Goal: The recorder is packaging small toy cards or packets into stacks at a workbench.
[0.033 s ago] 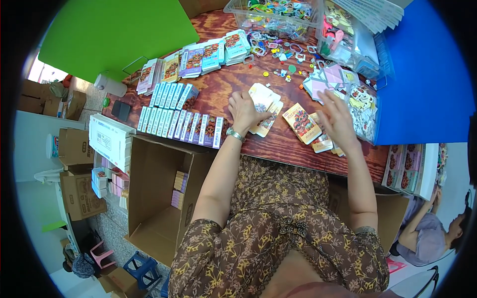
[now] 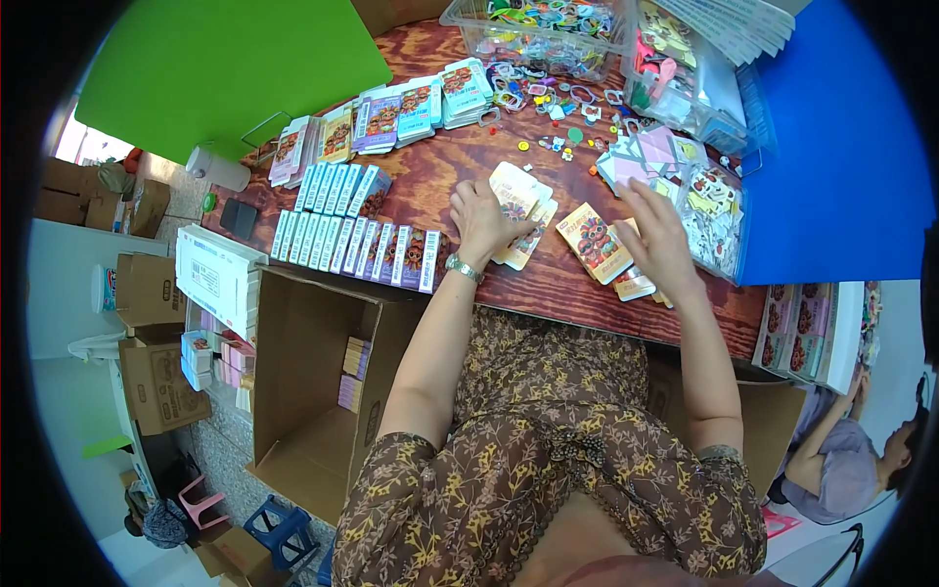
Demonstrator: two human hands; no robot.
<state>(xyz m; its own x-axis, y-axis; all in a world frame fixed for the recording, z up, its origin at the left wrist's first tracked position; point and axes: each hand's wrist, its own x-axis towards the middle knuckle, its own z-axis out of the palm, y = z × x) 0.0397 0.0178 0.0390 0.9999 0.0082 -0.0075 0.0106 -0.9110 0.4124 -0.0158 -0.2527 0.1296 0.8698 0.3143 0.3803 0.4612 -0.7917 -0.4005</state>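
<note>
My left hand (image 2: 477,223), a watch on its wrist, is closed on a small pile of cream-coloured printed cards (image 2: 518,191), fingers curled at their left and thumb across them. To their right, flat yellow-orange boxes (image 2: 593,241) with a cartoon picture lie fanned on the table. My right hand (image 2: 657,243) is over the right end of these boxes, fingers stretched out and apart. Its palm hides part of the lower boxes, and whether it touches them is unclear.
Upright small boxes (image 2: 333,240) stand in rows at left, with stacks of flat boxes (image 2: 396,112) behind. Loose trinkets (image 2: 558,103) lie before a clear bin (image 2: 548,44). A bag of small pieces (image 2: 714,220) is at right. An open carton (image 2: 303,382) stands below the table edge.
My right hand has shifted slightly left over the yellow-orange boxes, covering more of them. My left hand and the cream cards stay almost in place.
</note>
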